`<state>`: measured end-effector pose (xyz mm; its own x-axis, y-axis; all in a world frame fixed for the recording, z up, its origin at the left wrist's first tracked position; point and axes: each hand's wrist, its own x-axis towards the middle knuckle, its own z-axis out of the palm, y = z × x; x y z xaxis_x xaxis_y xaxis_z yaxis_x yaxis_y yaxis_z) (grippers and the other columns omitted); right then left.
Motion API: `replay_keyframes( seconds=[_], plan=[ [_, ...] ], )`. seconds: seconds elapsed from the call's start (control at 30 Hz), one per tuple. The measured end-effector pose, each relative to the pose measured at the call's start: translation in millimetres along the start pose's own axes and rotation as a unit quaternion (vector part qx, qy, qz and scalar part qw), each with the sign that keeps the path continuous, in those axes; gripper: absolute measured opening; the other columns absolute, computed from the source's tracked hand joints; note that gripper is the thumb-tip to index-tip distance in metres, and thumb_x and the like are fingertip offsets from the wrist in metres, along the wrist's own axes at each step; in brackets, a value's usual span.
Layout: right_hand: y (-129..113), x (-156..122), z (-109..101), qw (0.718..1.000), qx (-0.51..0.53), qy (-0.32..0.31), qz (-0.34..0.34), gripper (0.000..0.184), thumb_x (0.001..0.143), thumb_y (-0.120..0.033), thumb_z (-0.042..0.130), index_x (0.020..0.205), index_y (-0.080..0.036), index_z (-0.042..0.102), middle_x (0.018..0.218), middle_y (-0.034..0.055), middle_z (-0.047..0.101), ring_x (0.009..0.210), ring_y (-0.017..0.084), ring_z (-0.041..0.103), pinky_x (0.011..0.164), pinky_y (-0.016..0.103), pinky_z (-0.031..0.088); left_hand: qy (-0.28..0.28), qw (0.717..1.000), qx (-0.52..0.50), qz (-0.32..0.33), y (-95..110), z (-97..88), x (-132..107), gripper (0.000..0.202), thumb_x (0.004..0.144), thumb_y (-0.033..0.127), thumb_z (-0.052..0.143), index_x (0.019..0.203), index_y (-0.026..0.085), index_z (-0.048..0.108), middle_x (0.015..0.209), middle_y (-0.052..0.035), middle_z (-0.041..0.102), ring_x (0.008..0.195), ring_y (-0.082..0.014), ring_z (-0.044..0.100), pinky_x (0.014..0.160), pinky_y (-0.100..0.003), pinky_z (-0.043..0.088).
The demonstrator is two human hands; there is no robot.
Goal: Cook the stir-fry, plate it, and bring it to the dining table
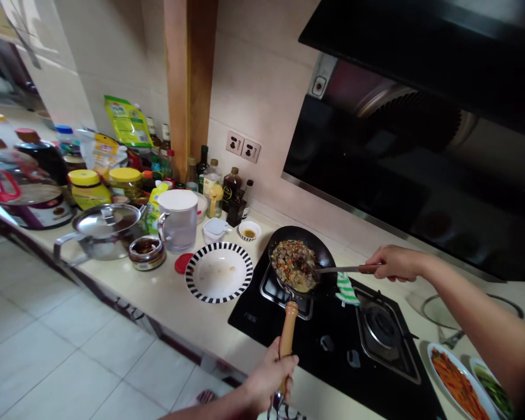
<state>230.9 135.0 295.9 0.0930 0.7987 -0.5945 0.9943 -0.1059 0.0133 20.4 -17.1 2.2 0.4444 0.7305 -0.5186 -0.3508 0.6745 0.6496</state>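
Observation:
My left hand [269,373] is closed around the light wooden handle [290,322] of a black wok [325,246]. The wok sits tilted on the left burner of a black gas stove [284,343]. Inside it lies a chopped mix of browned, minced-looking food [291,262] with orange and green bits. From the right side my right hand [396,262] grips the wooden end of a metal spatula [341,269]. Its blade is down in the food and partly hidden. A green-and-white striped cloth [347,289] touches the wok's right side.
Left of the stove stand a striped-rim plate [191,282], a small bowl [249,231], a water pitcher [178,221], a lidded pot [107,236] and several bottles. A dish of orange strips [457,379] and a glass lid [437,312] are at right. The range hood [376,151] overhangs the stove.

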Motion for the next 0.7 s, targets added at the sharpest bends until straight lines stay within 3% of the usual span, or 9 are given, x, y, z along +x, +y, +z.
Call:
replay_keyframes(
  seconds=[0.1,0.27,0.37,0.47,0.57,0.7],
  plan=[
    [-18,-10,-9,0.999,-0.043,0.002,0.020,0.032,0.065,-0.013,0.056,0.091,-0.022,0.072,0.043,-0.0045,0.044,0.035,0.009,0.035,0.035,0.022,0.025,-0.002,1.000,-0.006,-0.005,-2,0.0,1,0.043,0.065,0.037,0.064,0.090,0.025,0.032,0.054,0.0123,0.043,0.037,-0.0051,0.035,0.034,-0.018,0.026],
    [-59,-21,-21,0.996,-0.049,-0.078,-0.013,0.032,0.066,-0.014,0.057,0.094,-0.021,0.071,0.043,-0.0051,0.046,0.033,0.007,0.033,0.035,0.020,0.023,0.002,1.000,-0.006,0.003,-4,-0.5,4,0.040,0.067,0.037,0.064,0.093,0.024,0.036,0.053,0.0121,0.041,0.037,-0.0050,0.035,0.034,-0.018,0.026],
    [-87,-12,-9,0.994,-0.064,-0.082,-0.038,0.032,0.069,-0.013,0.055,0.095,-0.021,0.071,0.042,-0.0064,0.044,0.034,0.007,0.033,0.037,0.020,0.025,0.012,1.000,0.004,-0.006,-3,-0.4,4,0.041,0.069,0.038,0.063,0.096,0.024,0.036,0.052,0.0122,0.041,0.037,-0.0056,0.036,0.036,-0.018,0.026],
    [-109,5,15,0.995,-0.088,-0.028,-0.032,0.025,0.067,-0.006,0.054,0.083,-0.018,0.071,0.039,-0.0070,0.039,0.035,0.008,0.035,0.040,0.021,0.026,0.012,1.000,0.007,-0.005,-2,-0.3,2,0.043,0.070,0.038,0.063,0.098,0.024,0.034,0.052,0.0121,0.042,0.037,-0.0057,0.036,0.037,-0.018,0.027],
    [-108,17,32,0.996,-0.083,0.029,-0.035,0.017,0.066,-0.004,0.056,0.071,-0.016,0.067,0.039,-0.0075,0.036,0.036,0.007,0.034,0.041,0.021,0.025,0.008,1.000,0.002,-0.003,-1,-0.7,1,0.046,0.068,0.040,0.065,0.098,0.025,0.033,0.053,0.0121,0.042,0.038,-0.0056,0.036,0.037,-0.018,0.025],
    [-70,13,32,0.999,-0.034,0.028,-0.029,0.016,0.075,-0.014,0.051,0.078,-0.019,0.066,0.042,-0.0069,0.039,0.037,0.008,0.037,0.040,0.020,0.027,-0.004,1.000,-0.009,-0.010,1,-2.3,0,0.049,0.064,0.041,0.067,0.095,0.026,0.032,0.055,0.0120,0.042,0.038,-0.0055,0.037,0.036,-0.018,0.024]
  ],
)
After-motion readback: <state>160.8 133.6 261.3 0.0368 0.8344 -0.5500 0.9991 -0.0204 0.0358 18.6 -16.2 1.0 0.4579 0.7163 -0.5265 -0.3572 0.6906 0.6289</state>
